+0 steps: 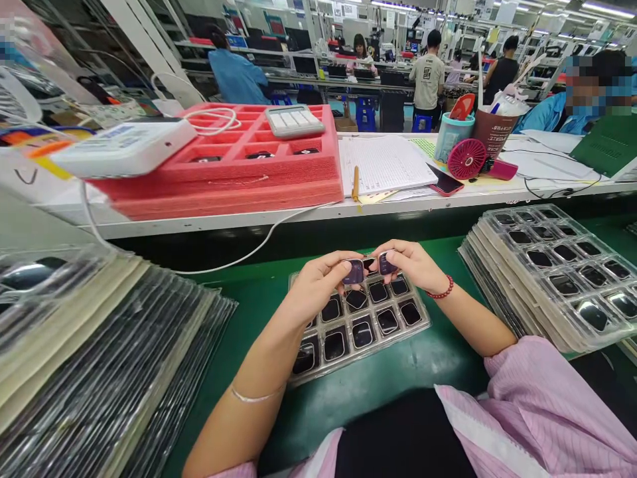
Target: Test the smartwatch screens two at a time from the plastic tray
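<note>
Head view. Two square, rounded pieces are out of any pocket, raised above the far part of a clear tray (373, 347) on the green work surface (418, 365). The left hand (318, 275) grasps the left piece (353, 271) between thumb and fingers; the right hand (415, 263) pinches the right piece (387, 262) in like manner. Neither is seated. In the tray's near rows, the visible pockets are occupied; one piece (356, 299) farther back, just beneath the hands, lies askew. The far pockets are partly hidden by the fingers, so their filling cannot be told in full. Nor can it be told which seated pieces have already been handled. Stacked trays stand to the left (124, 345) and right (502, 282); the top one at right bears many similar pieces, but nothing marks either stack as finished or waiting.

Appearance: both held pieces show dark, faintly purple faces within pale, thin edges; fine marks on them are too small to read. Seated pieces look black and glossy, with light rims.
</note>
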Demonstrator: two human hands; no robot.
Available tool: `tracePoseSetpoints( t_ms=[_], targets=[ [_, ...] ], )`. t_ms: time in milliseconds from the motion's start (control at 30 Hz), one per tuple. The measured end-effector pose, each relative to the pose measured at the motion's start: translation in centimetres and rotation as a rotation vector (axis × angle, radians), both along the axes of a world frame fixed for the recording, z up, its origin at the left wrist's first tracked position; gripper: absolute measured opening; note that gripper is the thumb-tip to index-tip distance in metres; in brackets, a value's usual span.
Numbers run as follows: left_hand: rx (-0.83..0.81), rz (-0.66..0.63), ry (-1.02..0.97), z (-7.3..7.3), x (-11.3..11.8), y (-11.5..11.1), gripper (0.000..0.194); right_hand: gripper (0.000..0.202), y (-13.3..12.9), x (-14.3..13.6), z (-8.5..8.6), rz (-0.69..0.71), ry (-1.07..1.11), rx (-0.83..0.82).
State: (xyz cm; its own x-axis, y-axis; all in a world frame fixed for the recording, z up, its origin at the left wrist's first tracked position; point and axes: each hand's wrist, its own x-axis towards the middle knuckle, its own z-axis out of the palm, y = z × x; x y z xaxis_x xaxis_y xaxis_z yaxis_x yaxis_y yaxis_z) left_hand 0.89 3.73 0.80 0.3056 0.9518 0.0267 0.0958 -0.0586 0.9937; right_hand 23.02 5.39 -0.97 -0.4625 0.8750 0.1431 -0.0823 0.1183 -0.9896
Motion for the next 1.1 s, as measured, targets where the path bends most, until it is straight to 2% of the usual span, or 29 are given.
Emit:
tracePoseSetpoints(
  t_ms=[200, 433, 700, 1100],
  targets=[
    [-0.027, -0.027, -0.02, 0.1, 0.3, -0.3, 0.06, 0.037, -0.3, -0.1, 0.5, -0.012, -0.005, 0.023],
    [-0.008, 0.013, -0.03, -0.5, 0.7, -0.4, 0.039, 0.027, -0.8, -0.3, 0.7, -0.017, -0.046, 0.053],
    [0.004, 0.017, -0.023, 0.0, 0.6, -0.9, 0.037, 0.026, -1.1, -0.5, 0.8, 0.001, -0.062, 0.089],
    [-0.018, 0.016, -0.032, -0.2, 0.8, -0.8, 0.038, 0.026, -1.2, -0.6, 0.4, -0.025, -0.094, 0.159]
  ],
)
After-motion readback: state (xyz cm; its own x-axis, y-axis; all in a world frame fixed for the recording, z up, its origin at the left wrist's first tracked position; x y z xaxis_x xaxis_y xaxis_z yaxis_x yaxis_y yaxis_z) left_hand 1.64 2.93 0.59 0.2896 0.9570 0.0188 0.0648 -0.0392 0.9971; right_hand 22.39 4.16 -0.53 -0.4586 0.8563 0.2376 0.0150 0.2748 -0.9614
